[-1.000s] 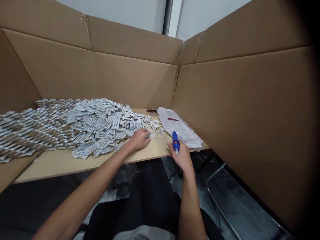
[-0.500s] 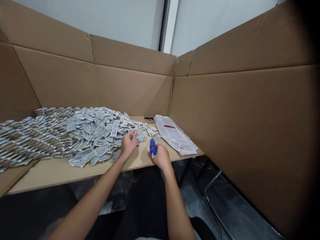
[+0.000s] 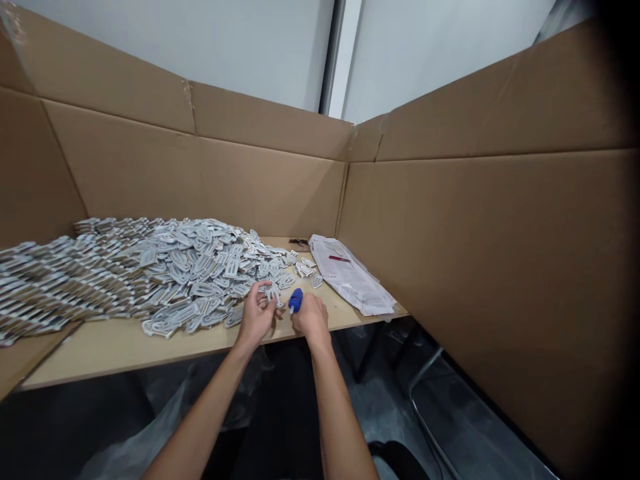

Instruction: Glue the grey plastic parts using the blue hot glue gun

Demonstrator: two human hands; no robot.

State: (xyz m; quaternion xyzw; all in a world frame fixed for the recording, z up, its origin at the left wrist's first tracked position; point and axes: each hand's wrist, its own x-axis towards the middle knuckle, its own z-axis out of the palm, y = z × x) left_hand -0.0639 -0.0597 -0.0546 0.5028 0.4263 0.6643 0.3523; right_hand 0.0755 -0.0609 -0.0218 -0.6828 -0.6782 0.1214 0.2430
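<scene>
My left hand (image 3: 257, 316) pinches one small grey flat piece (image 3: 273, 293) with slots cut through it, held up just above the front of the table. In my right hand (image 3: 311, 316) is a blue glue gun (image 3: 296, 300), its pale nozzle pointing down and left, close to the piece but apart from it. The fingers wrap round the glue gun's handle and hide most of it. Beyond and left of my hands lies a large heap of similar grey pieces (image 3: 200, 260). Farther left, many more are stacked in slanting rows (image 3: 70, 280).
The wooden table (image 3: 125, 343) has cardboard walls (image 3: 270, 180) at its back and sides. Printed paper sheets (image 3: 350, 283) lie at the right, with a red pen-like object (image 3: 339, 259) on them. A few loose pieces (image 3: 305, 268) and dark scraps (image 3: 299, 241) are nearby.
My left hand has come closer to me, away from the heap, and the piece in it now shows. My right hand has moved left with the glue gun, which now tilts toward the piece.
</scene>
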